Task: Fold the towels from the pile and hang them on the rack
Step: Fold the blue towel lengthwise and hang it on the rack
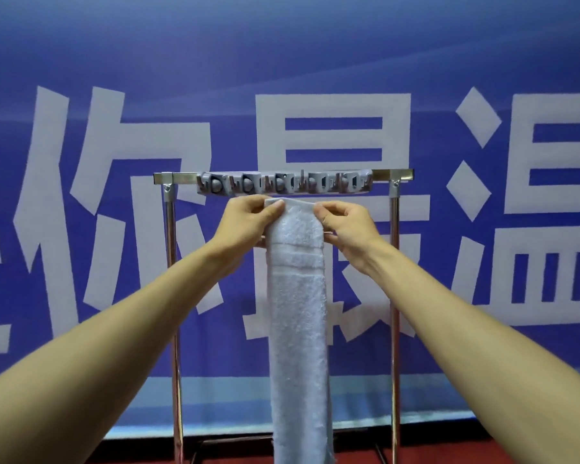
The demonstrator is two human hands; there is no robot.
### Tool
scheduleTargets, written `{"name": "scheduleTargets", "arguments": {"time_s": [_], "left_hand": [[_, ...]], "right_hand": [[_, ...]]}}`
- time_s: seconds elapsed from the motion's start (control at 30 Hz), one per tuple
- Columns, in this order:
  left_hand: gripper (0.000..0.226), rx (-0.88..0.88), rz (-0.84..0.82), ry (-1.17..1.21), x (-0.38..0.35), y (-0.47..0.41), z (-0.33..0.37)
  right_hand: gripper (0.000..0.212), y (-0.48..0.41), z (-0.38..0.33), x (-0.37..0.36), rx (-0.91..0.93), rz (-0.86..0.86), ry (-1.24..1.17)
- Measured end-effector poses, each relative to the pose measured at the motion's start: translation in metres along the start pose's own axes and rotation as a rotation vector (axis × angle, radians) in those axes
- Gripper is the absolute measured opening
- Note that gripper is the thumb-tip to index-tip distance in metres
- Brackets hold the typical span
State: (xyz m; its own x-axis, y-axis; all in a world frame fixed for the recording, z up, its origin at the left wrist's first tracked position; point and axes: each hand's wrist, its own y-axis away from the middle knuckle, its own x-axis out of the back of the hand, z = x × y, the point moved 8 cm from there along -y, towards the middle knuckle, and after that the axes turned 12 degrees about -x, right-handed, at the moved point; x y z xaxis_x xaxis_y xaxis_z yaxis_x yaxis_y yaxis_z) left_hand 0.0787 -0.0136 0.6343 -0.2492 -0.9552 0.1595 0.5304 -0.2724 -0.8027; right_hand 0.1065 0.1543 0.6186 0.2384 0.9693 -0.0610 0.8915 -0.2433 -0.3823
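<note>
Seen from a head-worn camera, two bare forearms reach forward and up from the lower corners toward a tall rack of shiny chrome metal tubes (395,296). The rack has two upright posts and a horizontal top bar. Fixed along the front of that bar is a long grey plastic holder strip (283,183) with a row of rounded clip slots and small hooks.

Just below the strip, both hands hold the top edge of a long narrow white terry towel (297,313), folded lengthwise into a slim band. The left hand (245,219) pinches the towel's upper left corner, thumb in front on the cloth and fingers curled behind it. The right hand (345,226) pinches the upper right corner in the same way, thumb tip pressed on the front of the fabric. The two hands are near each other, apart by about the width of the towel.

The towel's top edge sits close under the grey strip (whether it touches the strip cannot be told). From the hands it hangs straight down between the two posts, past the bottom of the picture, with woven stripe bands across it just under the hands.

Behind the rack hangs a large blue banner (282,61) printed with big white Chinese characters. A strip of red floor (81,452) shows at the bottom.
</note>
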Motion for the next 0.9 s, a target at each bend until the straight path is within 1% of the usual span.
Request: {"name": "scheduleTargets", "arguments": {"time_s": [0.1,0.17,0.23,0.3,0.33,0.43,0.5,0.6,0.67,0.77,0.83,0.9], "left_hand": [[0.016,0.075,0.000,0.053,-0.006,0.006,-0.013],[0.018,0.120,0.017,0.072,-0.007,0.009,-0.023],[0.019,0.162,0.050,0.095,-0.006,0.012,-0.034],[0.018,0.206,0.100,0.132,-0.005,0.017,-0.045],[0.018,0.233,0.131,0.153,-0.003,0.019,-0.052],[0.017,0.308,0.210,0.185,0.002,0.027,-0.070],[0.014,0.344,0.231,0.195,0.005,0.033,-0.082],[0.014,0.440,0.275,0.225,0.007,0.049,-0.108],[0.013,0.569,0.351,0.332,0.007,0.068,-0.136],[0.025,0.784,0.467,0.560,0.003,0.105,-0.183],[0.033,0.843,0.503,0.624,0.000,0.128,-0.206],[0.032,0.859,0.495,0.670,-0.008,0.149,-0.219]], "right_hand": [[0.029,0.000,0.020,-0.001,-0.098,-0.039,-0.103],[0.030,-0.001,0.037,-0.001,-0.168,-0.062,-0.119],[0.040,0.000,0.056,-0.003,-0.247,-0.130,-0.117],[0.051,0.003,0.079,-0.005,-0.326,-0.206,-0.061],[0.051,0.007,0.089,-0.005,-0.350,-0.237,-0.010],[0.049,0.016,0.118,-0.006,-0.379,-0.314,0.086],[0.046,0.020,0.136,-0.005,-0.383,-0.326,0.054],[0.017,0.029,0.159,-0.008,-0.403,-0.352,-0.018],[0.014,0.032,0.171,-0.009,-0.378,-0.324,0.022],[0.012,0.034,0.187,-0.007,-0.320,-0.196,0.048],[0.011,0.037,0.202,-0.006,-0.306,-0.131,0.060],[0.012,0.041,0.219,-0.005,-0.297,-0.089,0.095]]}}
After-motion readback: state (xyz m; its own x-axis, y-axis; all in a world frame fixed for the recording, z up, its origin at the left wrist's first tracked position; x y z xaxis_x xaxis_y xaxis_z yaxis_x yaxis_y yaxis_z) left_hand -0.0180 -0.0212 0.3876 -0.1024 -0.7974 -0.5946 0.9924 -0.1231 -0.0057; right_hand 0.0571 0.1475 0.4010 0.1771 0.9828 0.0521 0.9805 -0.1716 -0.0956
